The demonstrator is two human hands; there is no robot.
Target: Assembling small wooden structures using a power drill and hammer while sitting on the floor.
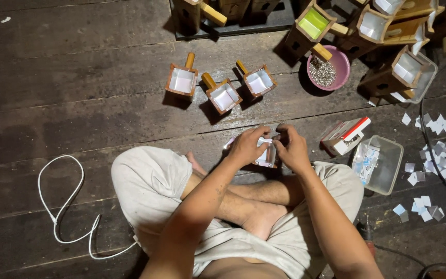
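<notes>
I sit cross-legged on a dark plank floor. My left hand (pixel 247 146) and my right hand (pixel 291 148) both grip a small wooden box with a white lining (pixel 265 155), held low in front of my crossed legs. The fingertips of both hands meet at the box's top edge, and most of the box is hidden under them. Three similar small wooden boxes with short peg handles (pixel 182 80) (pixel 223 96) (pixel 258 80) stand on the floor just beyond my hands, open sides up.
A pink bowl of small metal bits (pixel 336 58) sits at upper right, among more wooden boxes, one lined green (pixel 313 23). A clear plastic tub (pixel 383 165), a red-and-white packet (pixel 347 135) and scattered white squares (pixel 440 150) lie to the right. A white cord (pixel 60 206) loops at left.
</notes>
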